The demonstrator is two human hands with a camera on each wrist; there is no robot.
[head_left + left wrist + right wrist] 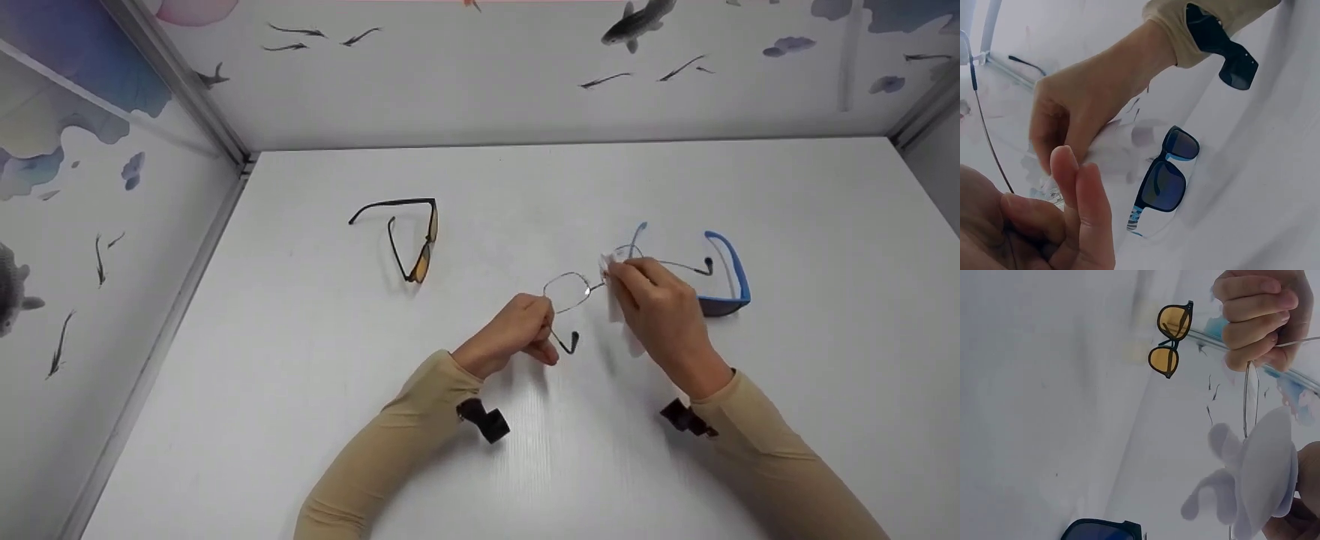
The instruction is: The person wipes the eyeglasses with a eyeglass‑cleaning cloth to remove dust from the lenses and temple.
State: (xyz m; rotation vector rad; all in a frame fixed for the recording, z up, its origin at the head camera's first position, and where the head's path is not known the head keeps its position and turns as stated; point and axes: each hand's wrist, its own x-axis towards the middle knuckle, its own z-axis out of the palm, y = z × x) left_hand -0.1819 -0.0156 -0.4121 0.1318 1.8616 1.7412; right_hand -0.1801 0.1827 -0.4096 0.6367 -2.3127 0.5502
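Wire-rimmed eyeglasses (568, 291) are held up over the white table, their temples unfolded. My left hand (517, 330) grips them at one end of the frame, near the hinge, with a dark-tipped temple sticking out beside the fingers. With bent fingers, my right hand (667, 315) pinches a white cloth (1266, 472) around the other lens. Loose folds of the cloth hang below those fingers, and it hides most of that lens in the right wrist view. In the left wrist view the left fingers (1095, 208) show close up, the right hand beyond them.
Blue-and-black sunglasses (739, 277) lie on the table just behind the right hand, temples unfolded. Black-framed glasses with yellow lenses (422, 262) stand farther left. Patterned white panels (450, 90) wall the table's back and left. Each wrist carries a small black camera (484, 420).
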